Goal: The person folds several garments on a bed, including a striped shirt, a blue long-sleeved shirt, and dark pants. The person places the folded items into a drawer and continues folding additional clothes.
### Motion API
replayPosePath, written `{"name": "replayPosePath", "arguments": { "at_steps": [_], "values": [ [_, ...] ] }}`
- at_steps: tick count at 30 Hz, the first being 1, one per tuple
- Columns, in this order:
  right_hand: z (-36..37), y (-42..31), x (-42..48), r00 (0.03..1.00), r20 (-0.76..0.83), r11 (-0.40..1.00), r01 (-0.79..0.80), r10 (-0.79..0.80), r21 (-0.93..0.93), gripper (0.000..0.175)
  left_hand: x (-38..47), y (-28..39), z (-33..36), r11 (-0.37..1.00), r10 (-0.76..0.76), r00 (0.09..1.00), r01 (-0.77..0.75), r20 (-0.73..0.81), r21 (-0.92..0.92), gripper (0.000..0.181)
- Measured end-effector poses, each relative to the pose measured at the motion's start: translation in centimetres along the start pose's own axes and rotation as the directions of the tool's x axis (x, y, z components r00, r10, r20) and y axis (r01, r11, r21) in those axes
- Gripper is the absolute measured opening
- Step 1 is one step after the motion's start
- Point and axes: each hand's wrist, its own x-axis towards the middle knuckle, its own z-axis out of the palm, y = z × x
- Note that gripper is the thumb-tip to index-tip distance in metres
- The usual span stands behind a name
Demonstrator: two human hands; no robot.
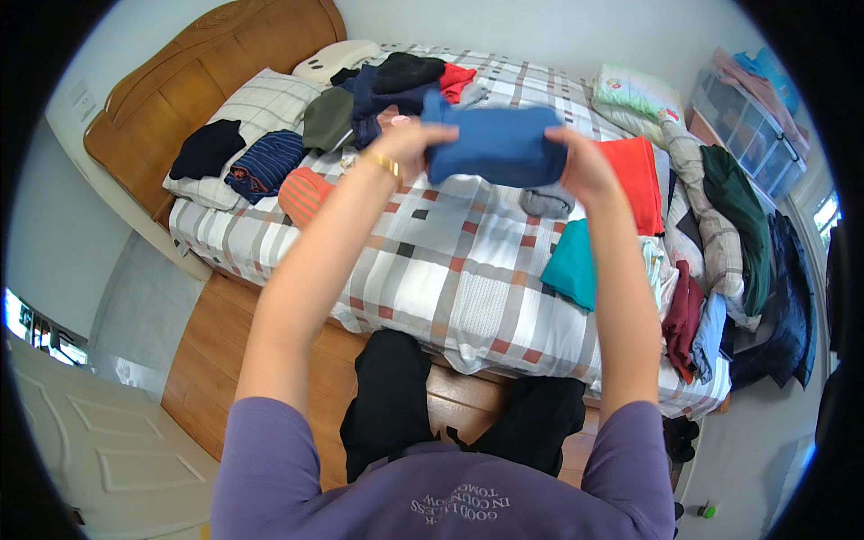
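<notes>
Both hands hold up a blue folded cloth garment [496,145], blurred by motion, above the checked bedspread [449,290]. My left hand [413,145] grips its left end, thumb on the near face. At the opposite end, my right hand [586,165] pinches it with the thumb in front; its other fingers are mostly hidden. Below the garment's right part lies a grey rolled cloth [548,201]. A red folded cloth [631,185] and a teal folded cloth [572,263] rest on the bed near my right forearm. An orange-striped rolled cloth [304,194] sits left of my left forearm.
Dark clothes [398,84] are heaped toward the back. A navy striped folded garment [266,162] and a black cloth [208,150] lie by the pillow [273,101]. Several garments [695,324] line the bed's right end. A clear plastic storage box [749,128] stands beyond it.
</notes>
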Motion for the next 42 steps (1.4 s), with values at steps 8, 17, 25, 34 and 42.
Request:
{"name": "replayPosePath", "arguments": {
  "at_steps": [8,17,25,34,42],
  "values": [
    [-0.4,19.6,-13.0,0.806,-0.356,0.874,-0.375,0.472,0.309,0.032,-13.5,-20.4,-2.0,0.831,-0.533,0.825,0.47,-0.186,-0.296,0.037],
    [-1.1,14.1,-11.3,0.869,-0.382,0.933,-0.211,0.315,0.29,0.018,-11.8,-15.7,-4.4,0.723,-0.498,0.867,0.418,0.003,-0.551,0.033],
    [-2.5,18.5,-5.2,0.739,-0.669,0.766,-0.474,0.078,-0.434,0.054,-6.8,-17.0,-5.8,0.934,-0.352,0.812,0.336,-0.466,-0.12,0.034],
    [-1.8,19.6,-6.6,0.923,-0.382,0.63,-0.326,0.05,-0.705,0.054,-7.5,-19.0,-4.3,0.706,0.028,0.937,0.229,-0.349,0.67,0.081],
    [0.4,19.6,-11.7,0.991,0.021,0.539,0.091,-0.134,-0.837,0.024,-12.6,-19.1,-2.3,0.71,0.203,0.965,-0.03,-0.164,0.704,0.06]
  ]
}}
